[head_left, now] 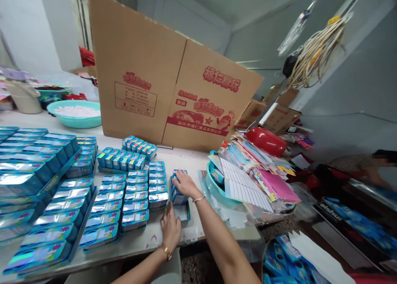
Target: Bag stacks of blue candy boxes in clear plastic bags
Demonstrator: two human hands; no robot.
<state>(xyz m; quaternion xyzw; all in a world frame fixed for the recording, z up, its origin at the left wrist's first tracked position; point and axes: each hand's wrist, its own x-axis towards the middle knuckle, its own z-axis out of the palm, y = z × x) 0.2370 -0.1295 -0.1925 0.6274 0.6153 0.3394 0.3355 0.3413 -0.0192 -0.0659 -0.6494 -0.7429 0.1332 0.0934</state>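
My right hand (185, 183) rests fingers-down on a short stack of small blue foil-topped packets (177, 196) standing in a blue display tray (183, 213) near the table's front edge. My left hand (170, 229) lies just in front of it, fingers curled against the near end of that tray. Left of the hands, rows of the same blue packets (136, 197) fill further trays. More filled trays (46, 218) are stacked toward the left edge.
A large printed cardboard box (173, 85) stands at the back. A teal basin with pink pieces (75, 113) sits back left. To the right, a teal bowl (217, 187) holds packets under a heap of printed cards (254, 172) and a red lid (266, 141). Another person (362, 166) is far right.
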